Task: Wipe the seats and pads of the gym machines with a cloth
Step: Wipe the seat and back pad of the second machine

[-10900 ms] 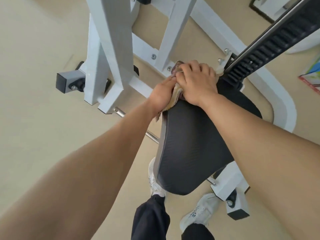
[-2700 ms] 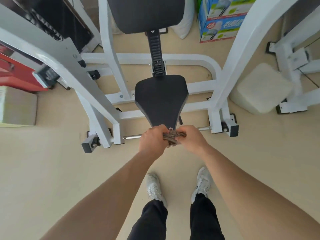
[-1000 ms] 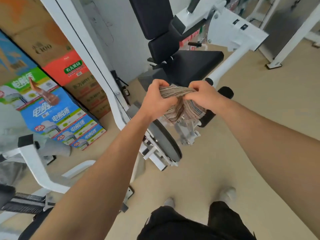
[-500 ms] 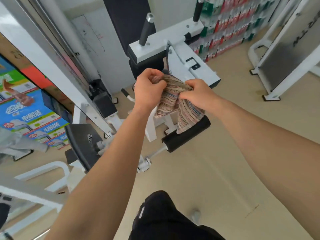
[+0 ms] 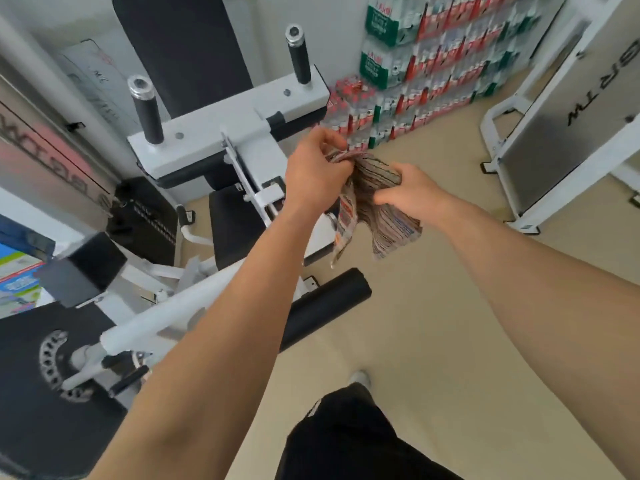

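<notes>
A striped cloth (image 5: 381,209) hangs in the air in front of me, held in both hands. My left hand (image 5: 317,168) pinches its upper left edge and my right hand (image 5: 412,192) grips its right side. Below and to the left stands a white gym machine with a black seat (image 5: 235,223), a tall black back pad (image 5: 187,50) and a black roller pad (image 5: 325,303). Two black handles (image 5: 149,112) stick up from its white crossbar. The cloth touches no pad.
Stacked packs of bottled water (image 5: 433,64) line the back wall. Another white machine with a grey panel (image 5: 561,133) stands at the right. A black weight plate guard (image 5: 45,375) sits at the lower left. Beige floor (image 5: 433,323) lies open ahead of my legs.
I have turned and stepped closer to this machine. My hands have spread the cloth apart, and it hangs lower and more unfolded than half a second ago.
</notes>
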{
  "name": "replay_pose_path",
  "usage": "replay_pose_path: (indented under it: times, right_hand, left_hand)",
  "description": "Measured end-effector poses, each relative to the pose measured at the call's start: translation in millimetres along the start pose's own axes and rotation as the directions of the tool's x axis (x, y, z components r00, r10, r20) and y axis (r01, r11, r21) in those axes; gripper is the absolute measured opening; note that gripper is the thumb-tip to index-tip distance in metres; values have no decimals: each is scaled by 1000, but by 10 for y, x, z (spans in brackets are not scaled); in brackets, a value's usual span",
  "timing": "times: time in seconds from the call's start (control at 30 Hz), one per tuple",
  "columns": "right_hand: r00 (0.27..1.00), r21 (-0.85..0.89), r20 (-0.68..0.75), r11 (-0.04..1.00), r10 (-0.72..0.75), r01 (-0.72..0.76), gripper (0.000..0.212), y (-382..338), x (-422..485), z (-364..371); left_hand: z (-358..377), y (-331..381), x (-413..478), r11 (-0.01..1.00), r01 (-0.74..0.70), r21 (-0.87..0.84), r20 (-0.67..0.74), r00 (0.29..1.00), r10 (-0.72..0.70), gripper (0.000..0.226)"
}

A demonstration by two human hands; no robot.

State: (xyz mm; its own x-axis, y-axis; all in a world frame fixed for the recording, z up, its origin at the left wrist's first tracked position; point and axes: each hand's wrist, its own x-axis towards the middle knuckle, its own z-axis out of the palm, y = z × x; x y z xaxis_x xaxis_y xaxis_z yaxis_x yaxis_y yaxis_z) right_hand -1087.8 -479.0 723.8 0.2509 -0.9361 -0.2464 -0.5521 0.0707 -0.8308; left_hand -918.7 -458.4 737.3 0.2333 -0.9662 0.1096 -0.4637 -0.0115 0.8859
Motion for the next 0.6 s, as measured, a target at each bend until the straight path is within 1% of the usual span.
replay_pose_path:
  times: [0.07,0.13,0.2,0.33,0.4,0.5,0.6]
  right_hand:
    - [998,-74,65,997,19,-14,23,136,297,-270]
    - [994,-144,100,989,38,-23,20,281,615,-543]
    - [989,-222,134,975,62,-31,15,473,911,-758]
    - [961,-386,257,922,100,7,10,900,1583,-1089]
    - [948,-428,308,902,80,63,7,1076,1912,-1243]
    - [934,-470,358,866,7,174,12,1266,2365,-1490]
    - [878,-480,476,825,-40,298,21,1384,2770,-1704]
  left_hand:
    - [303,50,257,998,26,57,20,999,-27,22]
    - [598,46,504,990,51,129,52,997,-58,22]
    - [855,-8,689,975,100,196,67,991,-115,21]
    - [1347,-165,1032,923,204,326,100,964,-248,24]
    - [1579,-232,1196,895,262,362,120,939,-323,22]
    - [1879,-292,1435,856,372,359,124,890,-439,15]
    - [2130,-286,1596,808,490,327,86,836,-542,13]
